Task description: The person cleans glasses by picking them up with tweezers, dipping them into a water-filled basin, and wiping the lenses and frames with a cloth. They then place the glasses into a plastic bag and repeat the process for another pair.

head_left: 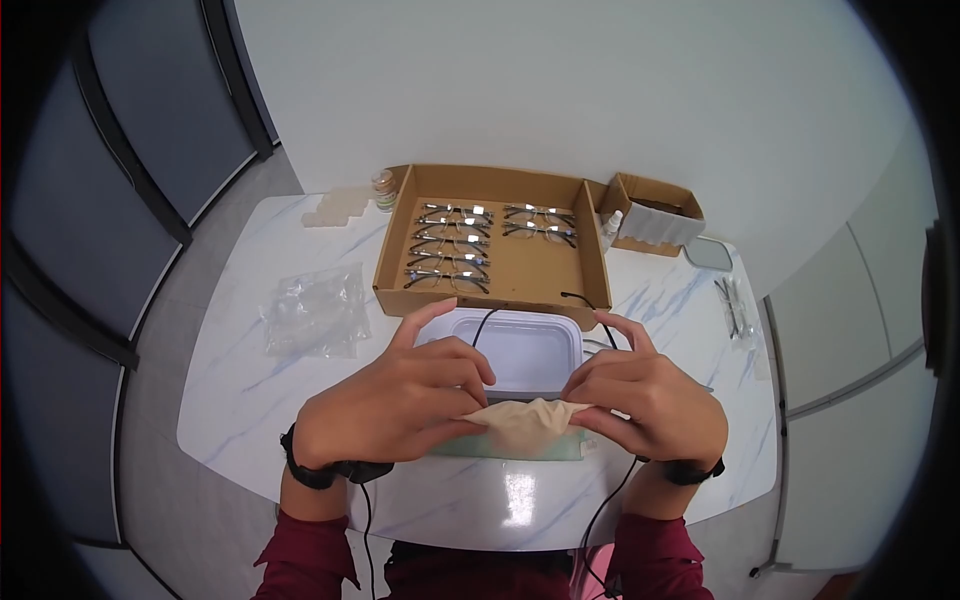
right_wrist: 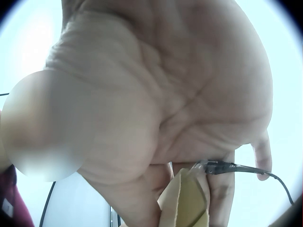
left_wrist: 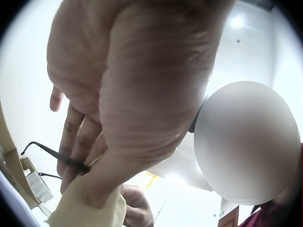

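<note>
A pale beige cloth (head_left: pixel 528 422) hangs between both hands at the front of the table, wrapped over a pair of eyeglasses. My left hand (head_left: pixel 405 400) pinches the cloth and the glasses' one side between thumb and fingers. At the other side my right hand (head_left: pixel 645 400) does the same. Two dark temple arms stick out past the fingers, one seen in the left wrist view as a temple arm (left_wrist: pixel 52 152), the other in the right wrist view as a hinged temple arm (right_wrist: pixel 246 168). The cloth hides the lenses.
Just beyond the hands stands a white plastic basin (head_left: pixel 528 355). Behind it, a cardboard tray (head_left: pixel 550 275) holds several eyeglasses in two columns. Clear plastic bags (head_left: pixel 318 312) lie left; a small cardboard box (head_left: pixel 650 240) and bagged glasses (head_left: pixel 735 312) are right. A pale green packet (head_left: pixel 570 447) lies under the cloth.
</note>
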A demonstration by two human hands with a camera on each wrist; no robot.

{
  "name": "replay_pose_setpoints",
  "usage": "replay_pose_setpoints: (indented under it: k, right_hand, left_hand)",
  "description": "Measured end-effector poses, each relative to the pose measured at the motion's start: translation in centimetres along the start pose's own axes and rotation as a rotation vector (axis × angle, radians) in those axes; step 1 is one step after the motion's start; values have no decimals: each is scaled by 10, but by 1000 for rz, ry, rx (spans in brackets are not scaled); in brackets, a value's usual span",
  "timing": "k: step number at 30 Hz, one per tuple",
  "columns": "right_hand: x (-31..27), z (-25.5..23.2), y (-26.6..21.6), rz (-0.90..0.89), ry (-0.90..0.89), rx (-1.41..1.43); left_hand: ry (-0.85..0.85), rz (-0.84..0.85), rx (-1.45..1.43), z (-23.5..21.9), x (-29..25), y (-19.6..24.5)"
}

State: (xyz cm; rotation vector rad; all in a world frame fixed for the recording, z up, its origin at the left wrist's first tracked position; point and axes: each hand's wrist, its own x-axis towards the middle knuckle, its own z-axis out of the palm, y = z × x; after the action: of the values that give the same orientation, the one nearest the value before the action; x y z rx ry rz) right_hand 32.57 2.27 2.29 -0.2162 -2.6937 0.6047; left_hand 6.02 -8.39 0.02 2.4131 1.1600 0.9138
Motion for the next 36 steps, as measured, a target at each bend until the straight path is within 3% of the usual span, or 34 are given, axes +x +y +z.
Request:
replay_pose_setpoints:
  k: [6,36]
  right_hand:
    - [-3,-3,0,5,-22,19]
    - [17,26,-7,-39,62,-117]
  left_hand:
    - [-55,-13,88,6,3,6]
    - [129,47,226,25,17,1]
